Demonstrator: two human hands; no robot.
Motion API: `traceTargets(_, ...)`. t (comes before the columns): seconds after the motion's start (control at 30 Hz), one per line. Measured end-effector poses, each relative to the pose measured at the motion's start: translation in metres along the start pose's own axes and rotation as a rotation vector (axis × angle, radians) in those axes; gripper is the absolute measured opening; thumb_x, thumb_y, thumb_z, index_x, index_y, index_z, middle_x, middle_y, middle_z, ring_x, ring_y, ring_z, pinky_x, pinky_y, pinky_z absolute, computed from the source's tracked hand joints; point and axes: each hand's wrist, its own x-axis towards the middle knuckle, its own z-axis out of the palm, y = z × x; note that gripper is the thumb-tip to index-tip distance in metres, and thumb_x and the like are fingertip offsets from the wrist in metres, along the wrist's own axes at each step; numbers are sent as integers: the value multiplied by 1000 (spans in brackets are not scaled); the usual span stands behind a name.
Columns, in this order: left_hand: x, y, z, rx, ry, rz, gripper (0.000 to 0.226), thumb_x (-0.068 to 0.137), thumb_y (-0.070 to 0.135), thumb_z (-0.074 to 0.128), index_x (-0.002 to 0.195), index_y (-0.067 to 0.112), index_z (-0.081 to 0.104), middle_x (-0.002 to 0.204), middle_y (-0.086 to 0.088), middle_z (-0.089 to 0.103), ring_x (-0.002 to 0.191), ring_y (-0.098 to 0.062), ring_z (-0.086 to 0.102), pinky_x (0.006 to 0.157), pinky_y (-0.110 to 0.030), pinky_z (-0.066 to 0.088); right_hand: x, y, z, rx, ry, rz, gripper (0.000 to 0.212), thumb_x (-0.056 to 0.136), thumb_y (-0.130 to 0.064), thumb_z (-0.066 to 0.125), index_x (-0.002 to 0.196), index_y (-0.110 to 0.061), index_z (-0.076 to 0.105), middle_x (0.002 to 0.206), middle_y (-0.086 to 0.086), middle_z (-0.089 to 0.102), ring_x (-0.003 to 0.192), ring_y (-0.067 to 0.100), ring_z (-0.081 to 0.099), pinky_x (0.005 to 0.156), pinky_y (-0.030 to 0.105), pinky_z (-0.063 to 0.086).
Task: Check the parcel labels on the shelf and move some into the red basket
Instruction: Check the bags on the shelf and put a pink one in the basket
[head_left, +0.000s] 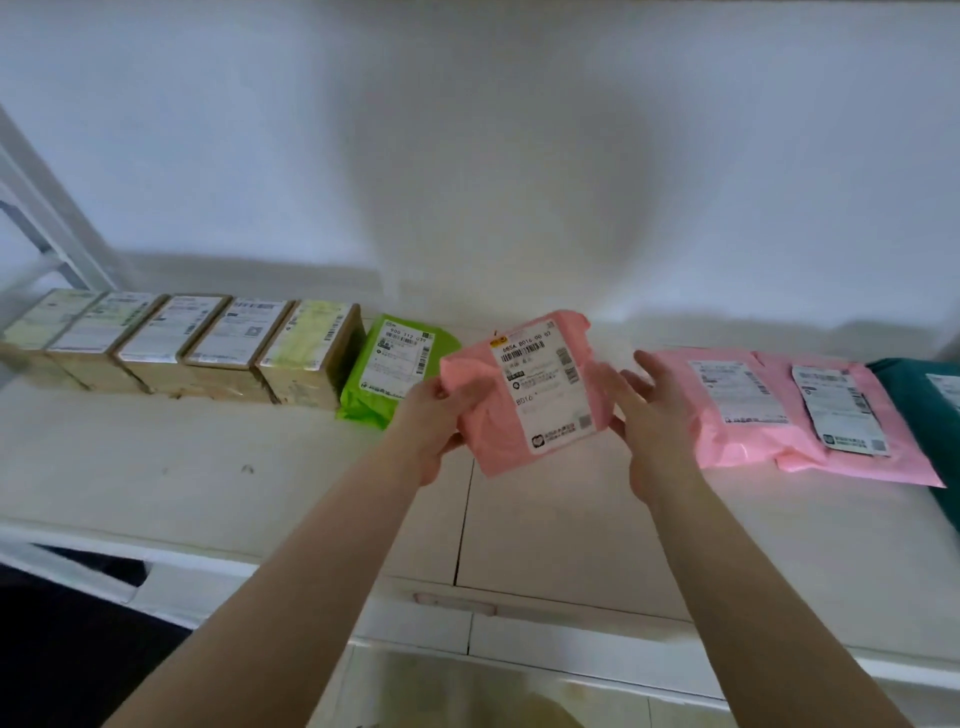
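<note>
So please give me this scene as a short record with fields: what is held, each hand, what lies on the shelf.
held item: pink mailer bag, lifted above the shelf, label facing up
left hand: left hand grips the bag's left edge
right hand: right hand at the bag's right edge, fingers nearly straight
shelf left: five cardboard boxes in a row, labels on top
shelf middle: green mailer bag
shelf right: two pink mailer bags overlapping, dark green bag at the edge
red basket: not in view
</note>
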Motion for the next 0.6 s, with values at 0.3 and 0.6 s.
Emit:
traceTargets(0.3,-32,12,-37,28,-92,92,9,88,13,68,97,14,69,78,5,77,64,-7,72,53,-21,55,-49,-8,7,-189,-301,-79,9,96,-29,62,96,-25,70,86,-11,78,80,5,71,81,35,56)
traceTargets(0.6,-56,20,-72,62,-264,97,37,87,16,67,123,9,64,112,-6,74,97,-18,72,79,-28,60,-97,2,24,19,-188,-54,11,90,-13,68,99,-15,74,92,1,80,81,15,76,68,30,62)
